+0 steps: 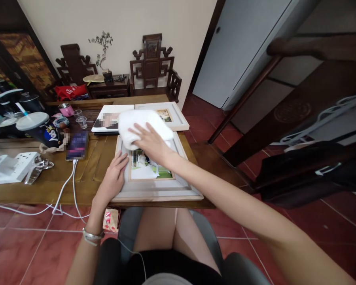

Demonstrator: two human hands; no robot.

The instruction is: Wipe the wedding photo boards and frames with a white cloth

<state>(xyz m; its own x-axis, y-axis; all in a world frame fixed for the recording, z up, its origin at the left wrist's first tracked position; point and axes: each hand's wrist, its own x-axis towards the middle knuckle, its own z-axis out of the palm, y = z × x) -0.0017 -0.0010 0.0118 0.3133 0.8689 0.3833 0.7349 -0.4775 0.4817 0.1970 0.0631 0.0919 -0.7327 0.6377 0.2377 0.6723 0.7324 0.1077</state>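
While my right hand [150, 141] lay flat on the white towel [136, 117], its fingers were spread apart and clamped on nothing, perhaps so that the pressure went evenly through the cloth. The towel covered the far left part of the white photo frame [154, 194], which lay face up near the table's end, directly before my seat, I think for easy reach. My left hand [115, 174] rested at the frame's left edge, with the fingers slightly apart, probably to prevent it from sliding; whether the thumb gripped the side, I could not tell. Beyond, on the same wooden table [96, 170], a second photo frame [180, 118] was partly hidden. A smartphone [77, 145] lay to the left, seemingly placed there to charge by its white cable [74, 163].
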